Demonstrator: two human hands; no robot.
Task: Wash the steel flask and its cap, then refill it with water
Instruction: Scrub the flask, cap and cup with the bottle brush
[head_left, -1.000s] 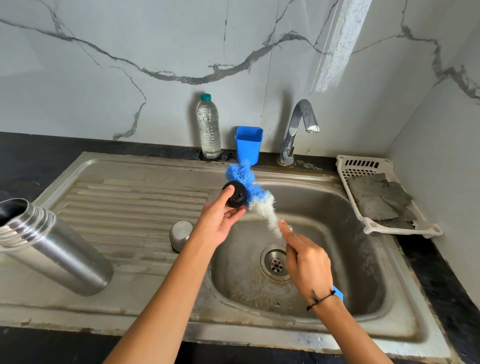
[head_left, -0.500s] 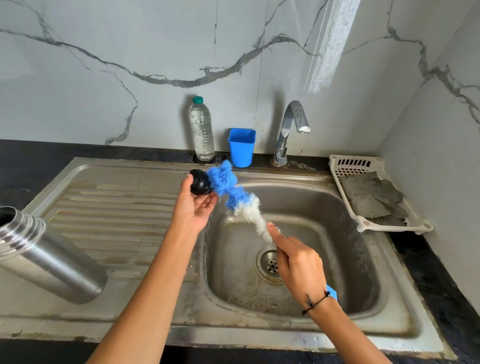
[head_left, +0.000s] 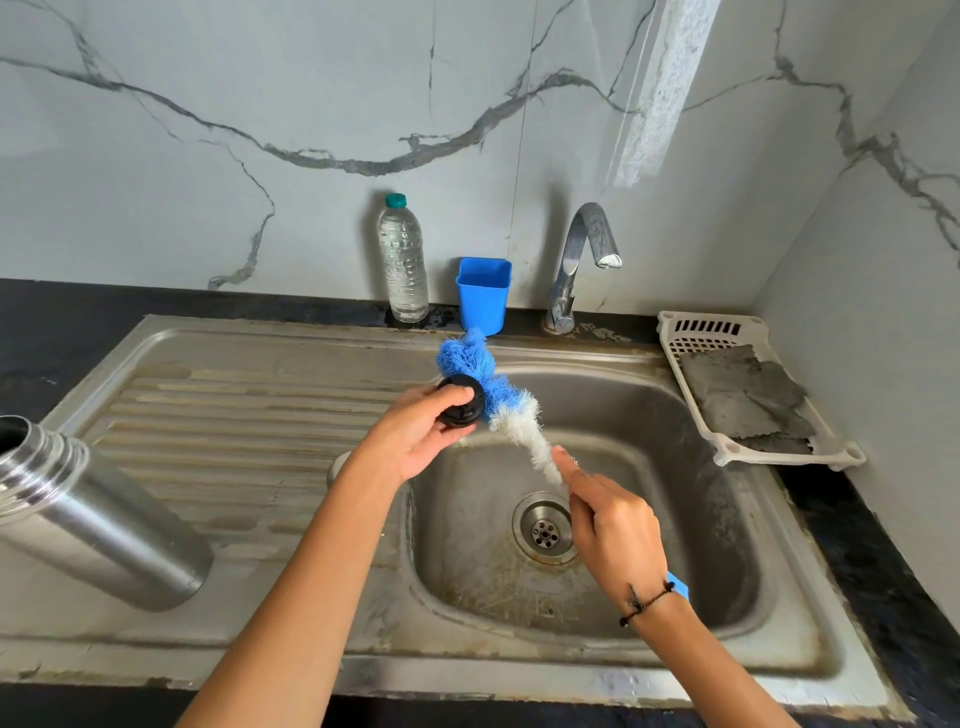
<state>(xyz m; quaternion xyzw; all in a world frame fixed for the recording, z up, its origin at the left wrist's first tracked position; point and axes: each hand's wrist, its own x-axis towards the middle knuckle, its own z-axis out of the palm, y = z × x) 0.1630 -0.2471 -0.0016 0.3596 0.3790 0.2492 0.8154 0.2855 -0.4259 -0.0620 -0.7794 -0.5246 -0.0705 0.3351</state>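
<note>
Cap (head_left: 460, 409) moved right, brush (head_left: 488, 395) touching

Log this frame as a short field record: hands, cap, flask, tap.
left hand: holds the black cap over the sink
right hand: grips the bottle brush, bristles against the cap
flask: open, lying tilted on the draining board, mouth toward the left
tap: no water seen running
behind sink: plastic water bottle, blue cup
</note>
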